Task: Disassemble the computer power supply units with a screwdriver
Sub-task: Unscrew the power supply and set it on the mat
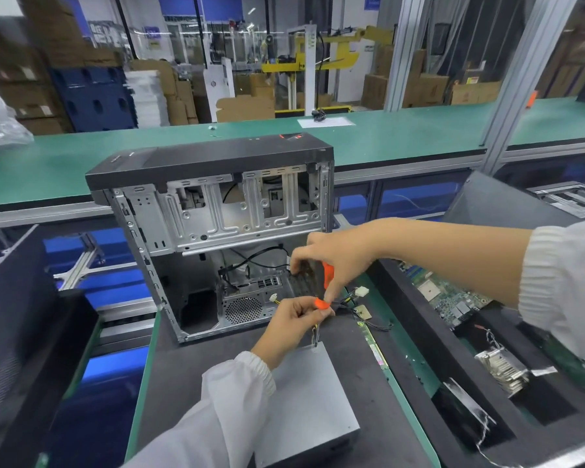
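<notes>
The grey metal box-shaped power supply unit (309, 407) lies on the dark-matted table (183, 359), in front of the open silver-and-black computer case (217, 231). The left hand (294, 320) pinches its bundled cables (352, 304); the right hand (335, 258) grips an orange-and-black screwdriver (323, 280). Right of them, a black foam tray (429, 336) holds a green circuit board (450, 298) and a finned heatsink (502, 366).

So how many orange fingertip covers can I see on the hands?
2. One is on a fingertip of the left hand, at. The other is on the right hand, at. Other fingers are partly hidden, so more may exist.
</notes>
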